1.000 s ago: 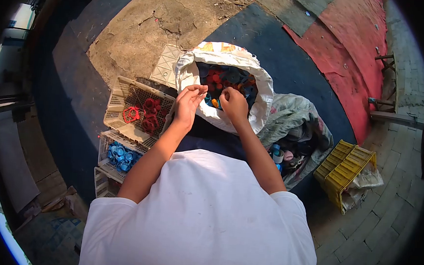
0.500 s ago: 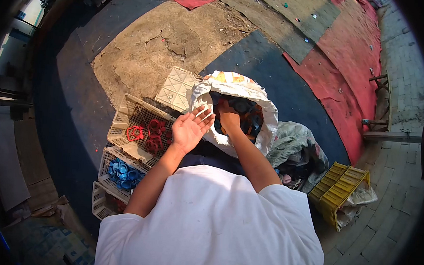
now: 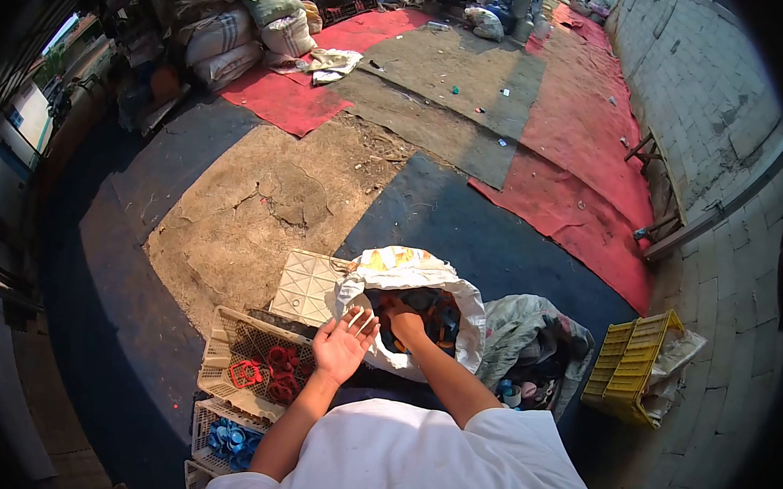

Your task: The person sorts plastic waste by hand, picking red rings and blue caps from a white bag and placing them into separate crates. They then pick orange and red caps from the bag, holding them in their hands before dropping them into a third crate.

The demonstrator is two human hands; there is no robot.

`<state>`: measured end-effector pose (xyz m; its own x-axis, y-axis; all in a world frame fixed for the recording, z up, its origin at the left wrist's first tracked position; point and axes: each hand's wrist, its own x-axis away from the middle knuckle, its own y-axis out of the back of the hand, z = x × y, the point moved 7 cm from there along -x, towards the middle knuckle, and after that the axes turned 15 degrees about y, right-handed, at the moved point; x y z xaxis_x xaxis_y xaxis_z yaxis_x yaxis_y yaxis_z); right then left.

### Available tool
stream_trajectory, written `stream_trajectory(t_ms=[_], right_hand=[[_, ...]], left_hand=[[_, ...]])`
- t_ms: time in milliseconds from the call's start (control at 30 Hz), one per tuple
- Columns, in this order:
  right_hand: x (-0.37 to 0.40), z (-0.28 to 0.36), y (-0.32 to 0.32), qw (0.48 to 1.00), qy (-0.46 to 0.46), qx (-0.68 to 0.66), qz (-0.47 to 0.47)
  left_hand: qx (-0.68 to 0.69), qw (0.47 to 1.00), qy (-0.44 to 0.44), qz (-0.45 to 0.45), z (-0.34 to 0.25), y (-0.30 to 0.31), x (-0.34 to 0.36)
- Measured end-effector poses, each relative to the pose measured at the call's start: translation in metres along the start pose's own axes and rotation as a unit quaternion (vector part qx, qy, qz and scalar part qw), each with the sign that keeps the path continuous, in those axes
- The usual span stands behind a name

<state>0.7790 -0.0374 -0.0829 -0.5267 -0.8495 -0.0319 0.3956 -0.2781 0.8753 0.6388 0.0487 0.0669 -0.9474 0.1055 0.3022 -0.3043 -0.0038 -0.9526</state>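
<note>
My left hand (image 3: 343, 349) is held palm up beside the near left rim of a white woven sack (image 3: 470, 325), its fingers stretched out and nothing on the palm. Inside the sack's mouth is my right hand (image 3: 404, 326), among dark and orange pieces (image 3: 443, 318) whose kind I cannot make out. Its fingers are hidden there. To the left of my left hand, a beige plastic crate (image 3: 225, 328) holds red plastic pieces (image 3: 282, 377). Below it, another crate (image 3: 204, 421) contains blue plastic pieces (image 3: 234, 441).
A pale flat crate panel (image 3: 306, 289) lies behind the crates. Right of the white sack stand a greyish sack (image 3: 516, 328) with mixed items and a yellow crate (image 3: 622, 362). Filled sacks (image 3: 229, 46) are piled far left. A block wall (image 3: 687, 110) runs along the right.
The view has tilted up, showing more of the far yard, so the nearby things sit lower. My left hand stays open beside the sack; my right hand remains inside it.
</note>
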Motion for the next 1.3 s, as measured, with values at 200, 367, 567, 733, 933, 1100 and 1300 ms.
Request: stream_trajectory(t_ms=[200,367,567,733,933,1100,1300], right_hand=[[0.027,0.01,0.033,0.986,-0.144,-0.084,-0.019],[0.059,0.014,0.073,0.952,-0.159,-0.157,-0.207],[0.105,0.024,0.093,0.826,-0.291,-0.386,-0.29],[0.122,0.02,0.08,0.793,-0.297,-0.438,-0.302],[0.12,0.044,0.104,0.802,-0.245,-0.438,-0.323],[0.111,0.077,0.153,0.902,-0.112,-0.256,-0.328],[0.111,0.101,0.179,0.93,0.015,-0.207,-0.304]], left_hand=[[-0.015,0.999,0.049,0.016,-0.001,-0.003,-0.011],[-0.034,0.995,0.095,0.021,0.0,-0.013,-0.026],[-0.101,0.986,0.135,-0.008,0.012,0.008,-0.038],[-0.21,0.969,0.107,-0.078,0.019,0.017,-0.048],[-0.239,0.948,0.165,-0.126,0.035,0.023,-0.061],[-0.172,0.956,0.219,-0.092,0.055,0.041,-0.075],[-0.082,0.982,0.142,-0.09,0.07,0.019,-0.083]])
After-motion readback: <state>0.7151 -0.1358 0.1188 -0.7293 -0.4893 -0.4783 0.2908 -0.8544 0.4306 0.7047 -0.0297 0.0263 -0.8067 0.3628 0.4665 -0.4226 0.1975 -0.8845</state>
